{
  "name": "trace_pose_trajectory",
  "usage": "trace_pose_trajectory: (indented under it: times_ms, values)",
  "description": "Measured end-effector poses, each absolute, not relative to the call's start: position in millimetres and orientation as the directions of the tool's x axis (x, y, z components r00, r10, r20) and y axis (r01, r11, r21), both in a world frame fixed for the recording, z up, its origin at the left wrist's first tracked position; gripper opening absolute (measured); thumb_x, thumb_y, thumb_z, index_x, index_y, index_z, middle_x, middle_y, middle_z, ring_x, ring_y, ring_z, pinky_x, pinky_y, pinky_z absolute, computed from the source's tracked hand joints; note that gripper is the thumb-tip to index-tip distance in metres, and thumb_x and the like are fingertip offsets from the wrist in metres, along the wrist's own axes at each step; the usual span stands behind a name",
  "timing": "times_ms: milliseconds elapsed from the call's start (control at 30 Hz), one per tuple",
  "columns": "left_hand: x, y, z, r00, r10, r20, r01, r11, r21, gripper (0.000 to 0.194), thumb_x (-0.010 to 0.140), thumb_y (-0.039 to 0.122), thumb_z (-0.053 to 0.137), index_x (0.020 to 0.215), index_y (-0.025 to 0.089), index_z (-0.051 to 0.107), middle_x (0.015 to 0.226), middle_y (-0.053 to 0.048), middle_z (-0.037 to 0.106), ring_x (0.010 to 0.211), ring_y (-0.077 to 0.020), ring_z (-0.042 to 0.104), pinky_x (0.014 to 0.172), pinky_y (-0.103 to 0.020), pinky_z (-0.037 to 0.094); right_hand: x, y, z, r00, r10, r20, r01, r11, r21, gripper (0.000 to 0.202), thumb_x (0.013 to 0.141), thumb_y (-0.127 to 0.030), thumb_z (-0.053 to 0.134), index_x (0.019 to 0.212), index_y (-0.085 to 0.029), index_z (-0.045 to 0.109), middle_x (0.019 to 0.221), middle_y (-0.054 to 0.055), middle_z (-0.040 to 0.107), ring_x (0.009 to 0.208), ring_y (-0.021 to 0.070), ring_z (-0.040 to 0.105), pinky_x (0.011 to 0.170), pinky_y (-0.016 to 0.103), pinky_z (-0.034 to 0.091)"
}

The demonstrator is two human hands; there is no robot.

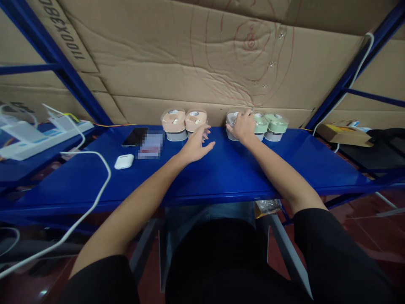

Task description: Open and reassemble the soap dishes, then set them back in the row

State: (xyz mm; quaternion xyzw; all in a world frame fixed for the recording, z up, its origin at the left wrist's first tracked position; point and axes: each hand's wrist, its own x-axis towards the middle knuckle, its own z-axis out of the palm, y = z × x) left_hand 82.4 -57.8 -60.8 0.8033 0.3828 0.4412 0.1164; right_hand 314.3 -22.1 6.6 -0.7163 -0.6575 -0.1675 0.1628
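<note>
black phone (135, 137), white earbud case (124, 161), white cable (95, 198); cardboard box (343, 134), power strip (41, 136)

We are in what looks like a stockroom or small warehouse. A blue metal shelf (221, 173) serves as our work surface, held by blue steel uprights (60, 63) of storage racking on the left and right. Flattened cardboard (205, 63) lines the far side. Small boxed goods (183, 123) in peach and green stand in a row at the far edge. On the left lie a power strip (38, 137) and white cable (95, 198); a carton (341, 134) sits right. The floor (363, 236) is red tile.
</note>
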Motion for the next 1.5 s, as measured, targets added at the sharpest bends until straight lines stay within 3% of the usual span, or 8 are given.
trace_pose_trajectory:
  times_ms: [133,333,467,633,867,1000,1167,1500]
  values:
    - [82,-61,-60,0.355,0.739,0.573,0.536,-0.663,0.523,0.062,0.096,0.029,0.082,0.153,0.023,0.058,0.141,-0.015,0.074,0.108,-0.0261,0.074,0.095,-0.045,0.065,320,-18,4,0.072,0.868,0.491,0.997,-0.068,-0.027,0.078,0.114,-0.071,0.046,0.151,-0.006,0.068,0.16,0.035,0.058,0.14,0.0502,0.061,0.105,0.059,0.057]
    - [81,-63,-60,0.394,0.753,0.527,0.547,-0.653,0.524,0.064,0.096,0.034,0.081,0.155,0.024,0.059,0.144,-0.017,0.071,0.109,-0.0285,0.074,0.099,-0.049,0.064,333,-10,4,0.057,0.844,0.533,0.995,-0.007,-0.095,0.068,0.111,-0.063,0.051,0.145,-0.01,0.076,0.155,0.032,0.063,0.126,0.0474,0.07,0.099,0.061,0.061]
    - [80,-61,-61,0.405,0.751,0.521,0.543,-0.656,0.524,0.064,0.095,0.036,0.082,0.155,0.026,0.06,0.144,-0.015,0.071,0.108,-0.0282,0.074,0.097,-0.048,0.064,339,-4,1,0.029,0.843,0.537,0.997,0.012,-0.074,0.076,0.11,-0.072,0.048,0.141,-0.009,0.079,0.155,0.035,0.062,0.121,0.048,0.073,0.097,0.062,0.062]
    - [79,-62,-62,0.421,0.758,0.498,0.557,-0.649,0.517,0.065,0.096,0.036,0.082,0.155,0.023,0.059,0.146,-0.017,0.071,0.109,-0.0283,0.074,0.096,-0.046,0.064,340,-1,-4,-0.041,0.807,0.59,0.995,0.085,-0.048,0.092,0.104,-0.088,0.047,0.141,-0.01,0.079,0.15,0.033,0.066,0.133,0.053,0.064,0.107,0.07,0.055]
    - [80,-64,-61,0.443,0.759,0.477,0.565,-0.65,0.509,0.065,0.097,0.035,0.08,0.156,0.021,0.057,0.15,-0.019,0.069,0.109,-0.0282,0.075,0.096,-0.047,0.064,333,-9,-5,-0.103,0.826,0.555,0.994,0.108,0.025,0.078,0.111,-0.067,0.047,0.153,-0.005,0.069,0.161,0.036,0.057,0.153,0.06,0.045,0.119,0.081,0.037]
    - [80,-63,-61,0.451,0.757,0.472,0.568,-0.652,0.503,0.065,0.098,0.036,0.08,0.157,0.021,0.057,0.15,-0.019,0.069,0.11,-0.0284,0.075,0.096,-0.047,0.064,335,-6,-8,-0.162,0.82,0.549,0.986,0.151,0.066,0.075,0.112,-0.061,0.046,0.164,-0.008,0.059,0.168,0.034,0.056,0.157,0.0568,0.045,0.123,0.078,0.033]
    - [79,-63,-61,0.457,0.759,0.463,0.573,-0.65,0.499,0.066,0.098,0.038,0.081,0.158,0.022,0.057,0.151,-0.018,0.069,0.111,-0.0287,0.075,0.098,-0.046,0.065,340,-9,-10,-0.198,0.846,0.494,0.98,0.181,0.083,0.07,0.114,-0.052,0.045,0.168,-0.008,0.053,0.16,0.032,0.062,0.149,0.0494,0.054,0.125,0.067,0.037]
    - [79,-61,-63,0.473,0.766,0.435,0.585,-0.643,0.495,0.068,0.098,0.041,0.079,0.158,0.021,0.056,0.148,-0.019,0.069,0.11,-0.0296,0.075,0.096,-0.047,0.065,348,-12,-8,-0.203,0.866,0.457,0.979,0.164,0.125,0.078,0.114,-0.058,0.05,0.172,-0.005,0.047,0.162,0.033,0.061,0.15,0.049,0.055,0.126,0.064,0.039]
